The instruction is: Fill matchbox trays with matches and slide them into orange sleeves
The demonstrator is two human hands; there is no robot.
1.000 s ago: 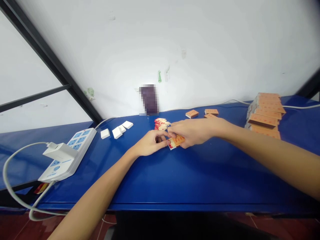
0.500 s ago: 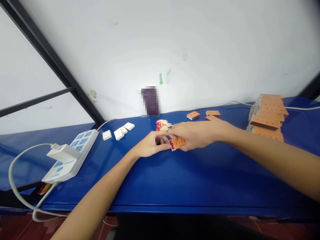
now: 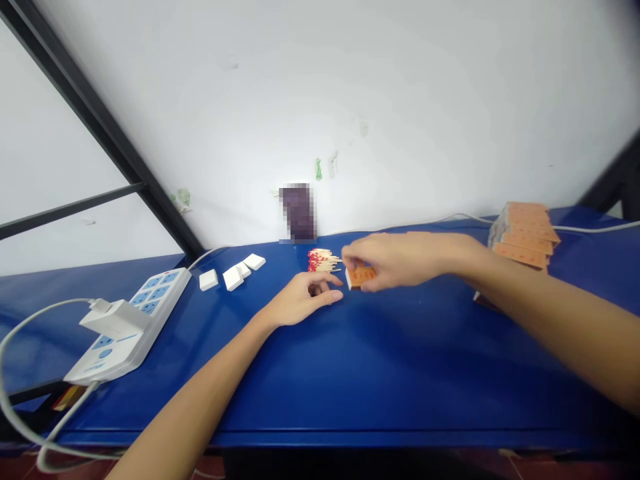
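Observation:
My right hand (image 3: 387, 261) grips an orange matchbox (image 3: 361, 277) between thumb and fingers, low over the blue tabletop. The white end of its tray faces left, and no match heads show in it. Just left of the box, my left hand (image 3: 307, 293) rests on the table with thumb and fingers apart, holding nothing. Beyond the left fingertips lies a pile of loose matches (image 3: 323, 260), their red heads pointing left.
Several small white trays (image 3: 233, 278) lie to the left. A white power strip (image 3: 130, 327) with a plugged-in adapter and cable stands further left. Stacked orange matchboxes (image 3: 525, 233) are at the right. Against the wall is a blurred dark purple object (image 3: 300, 212).
The matchbox's open end with red match heads has closed. My left hand has come off the box, and my right hand has shifted slightly right with it. The view has tilted a little.

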